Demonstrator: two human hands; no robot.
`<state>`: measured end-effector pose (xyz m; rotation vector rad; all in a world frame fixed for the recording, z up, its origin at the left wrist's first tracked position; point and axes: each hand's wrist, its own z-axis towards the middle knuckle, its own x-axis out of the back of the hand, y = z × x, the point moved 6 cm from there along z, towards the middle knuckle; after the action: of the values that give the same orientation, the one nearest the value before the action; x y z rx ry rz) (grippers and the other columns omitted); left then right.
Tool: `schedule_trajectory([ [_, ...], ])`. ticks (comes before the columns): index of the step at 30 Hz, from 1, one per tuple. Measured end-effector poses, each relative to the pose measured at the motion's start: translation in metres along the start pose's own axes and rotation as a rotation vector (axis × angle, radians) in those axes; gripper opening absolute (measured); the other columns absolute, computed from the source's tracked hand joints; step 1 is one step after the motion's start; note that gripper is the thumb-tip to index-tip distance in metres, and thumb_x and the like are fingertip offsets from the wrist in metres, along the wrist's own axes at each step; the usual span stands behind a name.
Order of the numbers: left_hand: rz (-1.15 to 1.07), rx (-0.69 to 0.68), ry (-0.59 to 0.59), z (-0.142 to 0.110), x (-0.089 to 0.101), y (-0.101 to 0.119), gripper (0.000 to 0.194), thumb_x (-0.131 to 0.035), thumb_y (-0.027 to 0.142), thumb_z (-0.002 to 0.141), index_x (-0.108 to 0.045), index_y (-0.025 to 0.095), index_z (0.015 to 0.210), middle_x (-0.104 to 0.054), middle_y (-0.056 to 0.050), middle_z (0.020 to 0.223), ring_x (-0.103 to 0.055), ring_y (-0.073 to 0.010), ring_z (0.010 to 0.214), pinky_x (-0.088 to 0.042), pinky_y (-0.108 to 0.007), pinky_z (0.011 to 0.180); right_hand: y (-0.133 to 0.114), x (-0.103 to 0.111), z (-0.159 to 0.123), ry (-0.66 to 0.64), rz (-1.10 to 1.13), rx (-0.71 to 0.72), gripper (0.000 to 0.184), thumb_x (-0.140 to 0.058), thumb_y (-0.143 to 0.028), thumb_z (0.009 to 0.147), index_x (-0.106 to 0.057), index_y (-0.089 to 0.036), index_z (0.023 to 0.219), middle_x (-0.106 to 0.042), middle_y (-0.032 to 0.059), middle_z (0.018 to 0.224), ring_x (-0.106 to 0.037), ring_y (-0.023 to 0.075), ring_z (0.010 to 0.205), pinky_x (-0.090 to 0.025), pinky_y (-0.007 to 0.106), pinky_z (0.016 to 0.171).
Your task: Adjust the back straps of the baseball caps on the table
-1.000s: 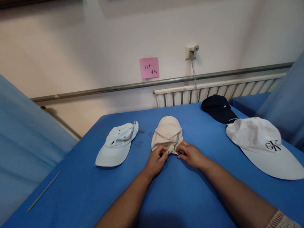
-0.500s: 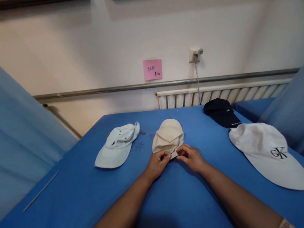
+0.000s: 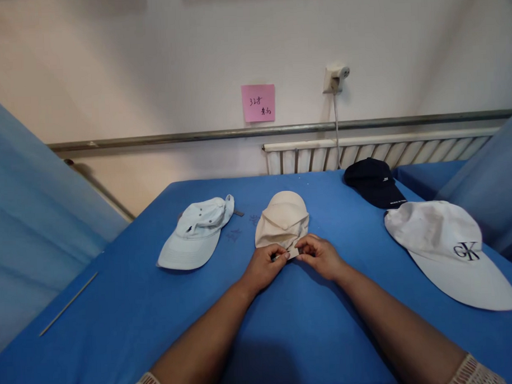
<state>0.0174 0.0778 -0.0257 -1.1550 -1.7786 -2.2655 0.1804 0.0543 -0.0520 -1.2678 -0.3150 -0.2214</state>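
A beige baseball cap (image 3: 282, 218) lies at the middle of the blue-covered table (image 3: 193, 323), its brim pointing away from me and its back strap towards me. My left hand (image 3: 266, 265) pinches the strap's left part between thumb and fingers. On the right side my right hand (image 3: 320, 256) pinches the other part of the strap, close to the left fingertips. A short pale piece of strap (image 3: 292, 252) shows between the two hands. The fingers hide the fastening itself.
To the left lies a pale blue cap (image 3: 194, 233), with a thin stick (image 3: 69, 304) nearer me. A black cap (image 3: 373, 182) and a white cap (image 3: 446, 247) with dark letters lie at right. A radiator (image 3: 313, 156) and pink note (image 3: 258, 103) are behind.
The view has tilted down slightly, so everything sits a little higher. Both hands keep hold of the strap; the fingers have shifted only a little and the dark part between them shows less.
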Motion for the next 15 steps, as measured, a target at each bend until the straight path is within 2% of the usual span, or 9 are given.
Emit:
schedule_trajectory([
  [5, 0.022, -0.002, 0.002, 0.0, 0.001, 0.002, 0.025, -0.056, 0.037, 0.084, -0.07, 0.016, 0.081, -0.068, 0.0, 0.074, -0.055, -0.0131, 0.066, -0.04, -0.023, 0.063, -0.003, 0.001, -0.001, -0.016, -0.057, 0.007, 0.018, -0.064, -0.018, 0.077, -0.062, -0.021, 0.095, -0.055, -0.0005, 0.083, -0.052, 0.0107, 0.064, -0.046, 0.025, 0.062],
  [11, 0.043, -0.011, -0.01, 0.001, -0.001, 0.002, 0.025, -0.055, 0.035, 0.084, -0.071, 0.016, 0.084, -0.069, 0.0, 0.076, -0.056, -0.0133, 0.067, -0.041, -0.024, 0.063, -0.019, 0.004, -0.004, -0.022, -0.284, 0.116, 0.017, -0.062, -0.017, 0.08, -0.062, -0.022, 0.097, -0.053, 0.0002, 0.082, -0.054, 0.014, 0.071, -0.045, 0.027, 0.068],
  [15, 0.046, -0.033, -0.016, 0.0, -0.003, 0.001, 0.024, -0.054, 0.033, 0.086, -0.071, 0.017, 0.086, -0.07, -0.001, 0.08, -0.058, -0.0137, 0.07, -0.042, -0.024, 0.066, -0.02, 0.002, -0.005, -0.046, -0.317, 0.107, 0.016, -0.062, -0.017, 0.081, -0.062, -0.022, 0.096, -0.056, 0.0006, 0.083, -0.055, 0.0145, 0.072, -0.044, 0.027, 0.068],
])
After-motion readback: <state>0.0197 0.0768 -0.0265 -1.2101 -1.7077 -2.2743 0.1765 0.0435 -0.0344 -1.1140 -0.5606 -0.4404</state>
